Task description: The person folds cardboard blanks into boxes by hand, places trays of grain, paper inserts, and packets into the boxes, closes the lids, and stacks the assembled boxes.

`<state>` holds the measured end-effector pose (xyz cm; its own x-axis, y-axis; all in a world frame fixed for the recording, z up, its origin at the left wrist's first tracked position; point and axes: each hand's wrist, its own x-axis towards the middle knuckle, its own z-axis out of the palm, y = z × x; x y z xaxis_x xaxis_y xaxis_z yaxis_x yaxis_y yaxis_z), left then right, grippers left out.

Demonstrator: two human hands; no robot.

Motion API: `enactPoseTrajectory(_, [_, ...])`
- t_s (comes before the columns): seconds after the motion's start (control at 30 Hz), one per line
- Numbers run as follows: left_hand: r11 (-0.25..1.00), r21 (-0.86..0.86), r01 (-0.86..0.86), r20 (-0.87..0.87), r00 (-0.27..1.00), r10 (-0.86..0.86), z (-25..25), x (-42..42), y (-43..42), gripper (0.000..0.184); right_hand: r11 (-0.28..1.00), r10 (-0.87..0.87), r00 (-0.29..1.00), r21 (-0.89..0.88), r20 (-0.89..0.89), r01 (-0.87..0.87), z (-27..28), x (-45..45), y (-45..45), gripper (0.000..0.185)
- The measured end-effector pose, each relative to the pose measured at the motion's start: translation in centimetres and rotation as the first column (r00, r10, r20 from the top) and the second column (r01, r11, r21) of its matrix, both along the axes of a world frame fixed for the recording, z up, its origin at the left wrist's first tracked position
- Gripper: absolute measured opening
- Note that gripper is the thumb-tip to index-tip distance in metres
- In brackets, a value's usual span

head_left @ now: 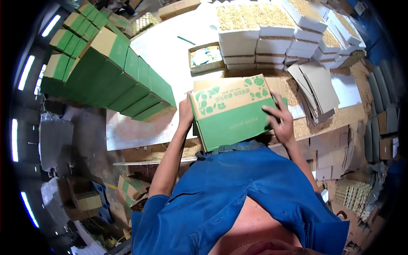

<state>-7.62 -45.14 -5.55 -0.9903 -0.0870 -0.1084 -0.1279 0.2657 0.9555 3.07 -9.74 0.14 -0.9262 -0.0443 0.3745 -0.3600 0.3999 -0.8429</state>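
Possibly the green-and-tan carton [233,122], at the near edge of the surface [127,132], could slip, because the right hand [281,122] sits spread open along its side and the left hand [185,112], fingers hidden, has a grip I cannot tell.

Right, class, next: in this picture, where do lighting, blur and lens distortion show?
Head view: fisheye distortion, black corners, light strips set along an arc at left; head view: glare washing out the tabletop; head view: shade on the stacked green cartons' near side; head view: a small blurred patch over the white boxes, while the carton between the hands looks sharper.
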Motion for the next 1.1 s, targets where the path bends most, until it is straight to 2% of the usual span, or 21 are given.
enactPoseTrajectory(0.07, [0.987, -0.140, 0.073, -0.166, 0.981, -0.096, 1.4, -1.5, 0.8, 0.067, 0.969, -0.068, 0.983, 0.224, -0.169, 0.105, 2.8, -3.6, -0.6, 0.024])
enactPoseTrajectory(0.1, [0.995, -0.076, 0.066, -0.213, 0.974, -0.081, 0.4, -2.8, 0.7, 0.068, 0.948, -0.124, 0.962, 0.258, -0.245, 0.188, 3.4, -5.7, -0.8, 0.021])
enactPoseTrajectory(0.13, [0.998, -0.031, 0.059, -0.141, 0.988, -0.063, 1.1, -3.6, 0.9, 0.065, 0.965, -0.178, 0.969, 0.164, -0.173, 0.207, 4.7, -7.4, -1.0, 0.022])
enactPoseTrajectory(0.17, [0.999, 0.014, 0.048, -0.069, 0.997, -0.046, 1.8, -4.4, 1.2, 0.062, 0.942, -0.270, 0.903, 0.101, -0.335, 0.319, 4.5, -9.9, -1.1, 0.032])
enactPoseTrajectory(0.2, [0.993, 0.025, 0.112, -0.083, 0.990, -0.110, -0.1, -5.2, 0.9, 0.051, 0.890, -0.342, 0.938, 0.299, -0.065, 0.345, 8.1, -10.1, -1.4, 0.053])
enactPoseTrajectory(0.23, [0.984, 0.037, 0.176, -0.098, 0.980, -0.172, -2.0, -5.9, 0.5, 0.043, 0.805, -0.407, 0.913, 0.474, 0.002, 0.358, 9.6, -11.3, -1.7, 0.068])
enactPoseTrajectory(0.3, [0.982, 0.061, 0.180, -0.063, 0.982, -0.176, -5.3, -5.0, 0.3, 0.044, 0.733, -0.452, 0.883, 0.616, 0.126, 0.287, 11.2, -13.3, -2.8, 0.074])
enactPoseTrajectory(0.43, [0.978, 0.148, 0.143, 0.005, 0.989, -0.146, -11.1, -2.4, -0.8, 0.045, 0.710, -0.493, 0.822, 0.678, 0.286, 0.190, 1.5, -19.8, -3.1, 0.075])
enactPoseTrajectory(0.47, [0.978, 0.155, 0.142, 0.006, 0.989, -0.145, -9.4, -1.6, -0.2, 0.045, 0.707, -0.493, 0.809, 0.689, 0.319, 0.159, 2.9, -20.1, -2.9, 0.075])
enactPoseTrajectory(0.53, [0.869, 0.487, -0.090, 0.183, 0.983, -0.001, -1.4, 0.4, 1.3, 0.048, 0.679, -0.458, 0.831, 0.727, 0.315, 0.099, 3.0, -21.2, -3.2, 0.075])
enactPoseTrajectory(0.57, [0.910, 0.410, 0.054, 0.168, 0.977, -0.134, 0.1, 0.7, 1.1, 0.060, 0.677, -0.459, 0.826, 0.731, 0.327, 0.087, 2.8, -21.1, -3.3, 0.075])
enactPoseTrajectory(0.63, [0.932, 0.144, 0.334, 0.034, 0.939, -0.342, 1.3, 0.4, 1.3, 0.087, 0.743, -0.425, 0.792, 0.669, 0.438, 0.029, 3.4, -21.9, -3.0, 0.079])
enactPoseTrajectory(0.67, [0.920, 0.206, 0.334, 0.032, 0.937, -0.348, 1.0, 0.2, 1.9, 0.095, 0.798, -0.397, 0.779, 0.601, 0.486, 0.032, 2.3, -23.3, -1.9, 0.083])
enactPoseTrajectory(0.7, [0.920, 0.214, 0.329, 0.034, 0.938, -0.344, 1.2, 0.2, 2.2, 0.095, 0.912, -0.279, 0.841, 0.403, 0.463, 0.081, -0.7, -25.8, 0.4, 0.086])
enactPoseTrajectory(0.73, [0.913, 0.217, 0.346, 0.020, 0.933, -0.358, 1.9, 0.3, 2.4, 0.093, 0.978, -0.207, 0.784, 0.116, 0.585, 0.171, -0.3, -27.3, 1.8, 0.087])
enactPoseTrajectory(0.77, [0.907, 0.219, 0.361, 0.009, 0.928, -0.372, 2.2, 0.4, 2.6, 0.091, 0.945, -0.095, 0.728, -0.169, 0.679, 0.281, 0.5, -28.6, 2.3, 0.091])
enactPoseTrajectory(0.83, [0.918, 0.186, 0.350, -0.007, 0.935, -0.355, 2.1, 1.0, 2.9, 0.090, 0.770, -0.062, 0.687, -0.403, 0.724, 0.495, 2.6, -30.8, 1.4, 0.093])
enactPoseTrajectory(0.87, [0.917, 0.201, 0.345, -0.013, 0.937, -0.349, 2.4, 1.2, 2.9, 0.090, 0.737, -0.063, 0.627, -0.388, 0.776, 0.554, 3.6, -31.3, 0.5, 0.082])
enactPoseTrajectory(0.97, [0.912, 0.249, 0.326, -0.014, 0.943, -0.333, 2.2, 1.0, 2.6, 0.088, 0.762, 0.011, 0.658, -0.433, 0.753, 0.482, 2.4, -34.2, -0.7, 0.068])
enactPoseTrajectory(1.0, [0.919, 0.215, 0.329, -0.026, 0.943, -0.332, 2.4, 1.0, 2.7, 0.088, 0.702, -0.047, 0.605, -0.405, 0.795, 0.586, 0.3, -37.3, -0.2, 0.052])
enactPoseTrajectory(1.1, [0.935, 0.171, 0.309, -0.008, 0.950, -0.313, 2.9, 1.6, 2.7, 0.089, 0.601, -0.049, 0.649, -0.496, 0.759, 0.626, -0.3, -38.0, -1.6, 0.044])
